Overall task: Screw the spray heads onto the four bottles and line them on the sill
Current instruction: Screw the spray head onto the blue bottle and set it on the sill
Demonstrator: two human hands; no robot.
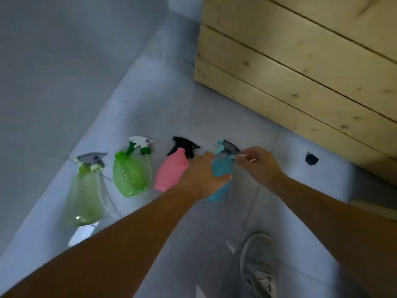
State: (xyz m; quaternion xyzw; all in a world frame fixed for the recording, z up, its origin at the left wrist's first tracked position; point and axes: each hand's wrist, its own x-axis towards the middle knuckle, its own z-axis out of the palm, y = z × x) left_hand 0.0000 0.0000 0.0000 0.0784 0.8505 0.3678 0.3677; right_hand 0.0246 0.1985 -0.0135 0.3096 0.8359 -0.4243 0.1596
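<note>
- Pale grey tiled floor (163,100) fills the view from above, meeting a grey wall (64,61) along its left edge; the picture is slightly blurred.
- A large crate of light wooden planks (300,61) stands at the floor's far right corner.
- Four plastic spray bottles sit in a row across the middle of the floor, running from the wall edge toward the crate.
- Nearest the wall is a tall, clear pale-green bottle (84,198) with a grey and white spray head (91,159) at its top.
- Just beside it is a rounder, bright green ribbed bottle (130,175) with a white and dark green spray head (140,144); its thin dip tube shows alongside the bottle.
- Next comes a pink opaque bottle (170,174) with a black spray head (184,146) at its top.
- Last in the row, nearest the crate, is a turquoise bottle (221,168) with a turquoise and grey spray head (228,148).
- The person's left hand (202,175) is wrapped around the turquoise bottle's body, fingers closed on it.
- The person's right hand (261,165) pinches the turquoise bottle's spray head with its fingertips.
- A small black object (311,158) lies on the floor near the crate, apart from the row; what it is cannot be told.
- A grey sneaker (258,267) shows at the floor's near edge, between the two bare forearms.
</note>
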